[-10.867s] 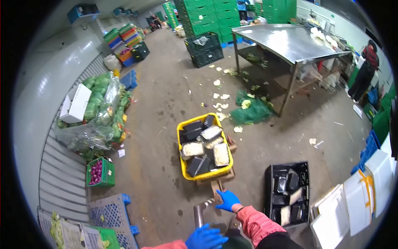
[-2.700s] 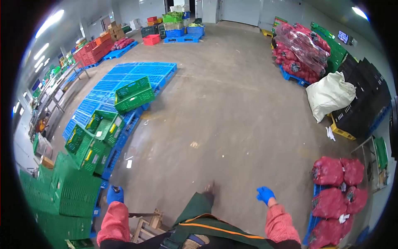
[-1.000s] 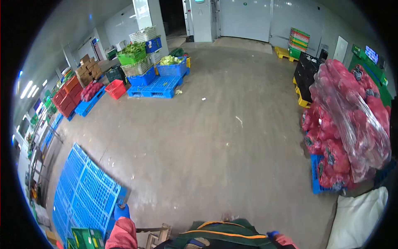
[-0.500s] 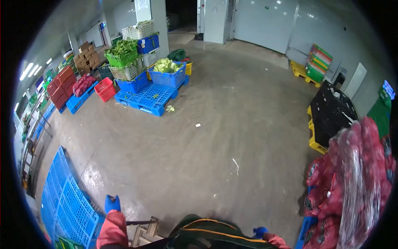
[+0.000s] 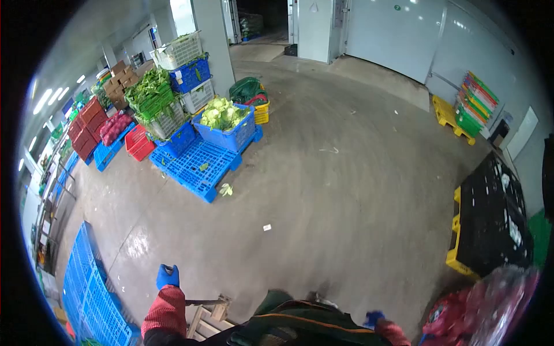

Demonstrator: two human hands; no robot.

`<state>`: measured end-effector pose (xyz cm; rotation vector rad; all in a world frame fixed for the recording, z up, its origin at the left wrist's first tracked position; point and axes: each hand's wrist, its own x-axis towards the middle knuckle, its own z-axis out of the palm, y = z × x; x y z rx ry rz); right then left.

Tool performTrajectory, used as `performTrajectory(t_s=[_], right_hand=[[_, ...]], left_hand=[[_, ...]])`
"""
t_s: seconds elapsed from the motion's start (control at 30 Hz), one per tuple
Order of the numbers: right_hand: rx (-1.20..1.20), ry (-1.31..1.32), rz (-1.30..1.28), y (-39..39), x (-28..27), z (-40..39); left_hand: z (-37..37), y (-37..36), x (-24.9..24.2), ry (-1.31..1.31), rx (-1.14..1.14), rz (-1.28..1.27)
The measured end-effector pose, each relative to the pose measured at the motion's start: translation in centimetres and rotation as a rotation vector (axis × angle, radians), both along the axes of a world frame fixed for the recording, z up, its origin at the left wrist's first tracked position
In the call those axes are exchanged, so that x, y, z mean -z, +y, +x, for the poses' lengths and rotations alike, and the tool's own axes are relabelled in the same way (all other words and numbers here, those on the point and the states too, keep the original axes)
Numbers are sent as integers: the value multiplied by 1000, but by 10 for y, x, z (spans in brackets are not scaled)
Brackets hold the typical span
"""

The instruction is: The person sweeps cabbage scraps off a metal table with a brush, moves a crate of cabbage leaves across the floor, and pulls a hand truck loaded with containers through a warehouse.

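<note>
My left hand (image 5: 168,276), in a blue glove with a red checked sleeve, is raised over the floor at the lower left. Its fingers are curled in, with nothing visible in them. Beside that forearm is a slatted wooden frame (image 5: 220,309) with a dark bar running toward the sleeve; I cannot make out any contact. My right hand (image 5: 374,319), also blue-gloved, hangs at the bottom right of the dark green garment (image 5: 306,323) on my body. It is small and blurred, so its fingers and anything in them cannot be made out.
Blue pallets (image 5: 95,294) lean at the left. Ahead on the left, a blue pallet (image 5: 193,167) carries crates of greens. At the right are black stacked goods (image 5: 490,219) on a yellow pallet and red net bags (image 5: 479,311). Concrete floor (image 5: 323,202) lies between.
The view has shifted forward: the crates and the blue pallet ahead look nearer, and the red bags have slid down toward the lower right edge. My left hand appears slightly farther right.
</note>
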<state>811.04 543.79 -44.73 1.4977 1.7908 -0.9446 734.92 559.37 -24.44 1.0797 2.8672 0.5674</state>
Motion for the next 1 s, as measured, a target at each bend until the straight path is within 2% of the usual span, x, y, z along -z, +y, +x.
performTrajectory(t_s=[0.03,0.07,0.1,0.13,0.2,0.27,0.33,0.37,0.4,0.43,0.47,0.5,0.53,0.57,0.63,0.73,0.83,0.9,0.97,1.0], right_hand=[[162,22,8,78,0,24],[56,124,391,153,3,43],[-51,59,397,238,-36,46],[304,225,332,308,-40,58],[806,447,251,440,-63,72],[1098,545,215,532,-123,64],[305,267,528,583,-31,130],[97,67,379,601,-43,131],[51,50,249,606,-31,140],[-24,153,126,607,-9,162],[-13,166,-96,610,15,183],[130,104,-213,622,3,183],[248,60,-251,650,-8,183],[316,40,-263,682,-13,188],[371,27,-241,770,-13,205],[360,24,-190,927,1,241],[321,43,-84,1100,9,289],[307,75,-3,1224,6,312],[310,120,67,1360,-3,320],[322,136,98,1427,-9,324]], left_hand=[[16,34,1,-12,-16,-21],[29,70,7,8,-22,5],[39,104,15,33,-29,30],[56,139,9,58,-37,16],[79,214,5,49,-61,-2],[91,285,13,60,-45,37],[115,369,15,43,-64,58],[128,395,13,32,-83,44],[142,423,14,1,-89,24],[158,465,16,-22,-93,13],[168,503,15,-35,-92,-1],[173,540,13,-42,-86,-13],[180,578,19,-74,-117,-67],[209,619,-3,-57,-161,-129],[246,689,-16,-102,-192,-128],[286,789,-9,17,-166,-126],[328,887,-1,-78,-190,-92],[337,936,17,-3,-196,-107],[383,1002,-17,-33,-169,-83],[395,1032,-15,0,-182,-73]])
